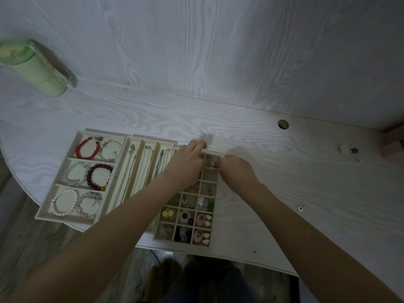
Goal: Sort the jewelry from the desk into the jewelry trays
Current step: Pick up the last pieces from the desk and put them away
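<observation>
Three cream trays lie side by side on the white desk. The bracelet tray on the left holds several bead bracelets. The necklace tray in the middle holds chains. The small-cell grid tray on the right holds earrings and charms. My left hand rests with straight fingers across the far left corner of the grid tray. My right hand pinches a small ring over a far cell of that tray. Loose pieces remain on the desk: a small square item and a cluster with a blue bead.
A green cylindrical tub lies on its side at the far left. A round cable hole is in the desk beyond the trays. A pinkish box edge shows at the far right. The desk's front edge curves near my legs.
</observation>
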Demonstrator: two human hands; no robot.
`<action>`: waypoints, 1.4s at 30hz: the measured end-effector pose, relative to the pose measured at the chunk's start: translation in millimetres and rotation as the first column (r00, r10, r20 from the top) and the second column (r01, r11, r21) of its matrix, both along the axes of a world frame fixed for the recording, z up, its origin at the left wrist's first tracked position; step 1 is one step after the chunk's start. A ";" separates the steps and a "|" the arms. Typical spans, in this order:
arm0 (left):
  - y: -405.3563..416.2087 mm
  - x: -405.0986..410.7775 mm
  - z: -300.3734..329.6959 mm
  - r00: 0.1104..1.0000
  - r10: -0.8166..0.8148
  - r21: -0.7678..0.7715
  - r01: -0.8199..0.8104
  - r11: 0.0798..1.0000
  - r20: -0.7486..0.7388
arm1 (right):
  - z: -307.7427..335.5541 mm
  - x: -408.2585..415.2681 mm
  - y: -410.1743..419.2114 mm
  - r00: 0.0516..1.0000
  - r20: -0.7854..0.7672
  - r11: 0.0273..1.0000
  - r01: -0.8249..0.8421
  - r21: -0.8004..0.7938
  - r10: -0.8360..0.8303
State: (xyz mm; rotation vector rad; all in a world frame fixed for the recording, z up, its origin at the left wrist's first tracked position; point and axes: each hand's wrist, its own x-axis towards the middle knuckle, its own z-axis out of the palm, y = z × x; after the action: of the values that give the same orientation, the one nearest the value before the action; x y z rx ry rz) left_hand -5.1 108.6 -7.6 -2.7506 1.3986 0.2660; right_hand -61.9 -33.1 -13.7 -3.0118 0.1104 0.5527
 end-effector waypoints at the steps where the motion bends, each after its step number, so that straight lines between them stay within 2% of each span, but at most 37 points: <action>1: -0.7 0.3 0.6 1.000 0.001 0.004 -0.001 1.000 0.006 | 0.6 0.8 1.6 1.000 -0.004 1.000 -0.016 -0.021 0.016; 8: -1.6 0.7 4.2 1.000 0.004 -0.020 -0.004 1.000 -0.011 | -1.6 -0.5 4.5 0.998 0.026 0.998 -0.052 -0.045 0.053; 21: -6.6 -1.4 -4.2 0.997 -0.013 0.077 0.007 0.997 0.076 | -4.8 -2.2 6.8 0.992 0.052 0.992 -0.113 -0.063 0.116; 34: -1.2 -4.2 -3.9 0.998 -0.006 -0.073 0.010 0.997 0.057 | -8.5 -6.1 3.1 0.986 0.095 0.989 -0.134 -0.057 0.139; 42: -8.2 -5.6 -9.0 0.995 0.002 0.059 -0.008 0.998 0.101 | -7.9 -6.8 3.0 0.987 0.090 0.990 -0.127 -0.056 0.132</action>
State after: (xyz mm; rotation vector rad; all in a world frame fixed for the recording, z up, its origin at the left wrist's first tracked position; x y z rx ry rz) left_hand -10.8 100.5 -16.6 -2.6793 1.3365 0.1629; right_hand -68.7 -30.1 -21.7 -3.1035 -0.0793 0.4235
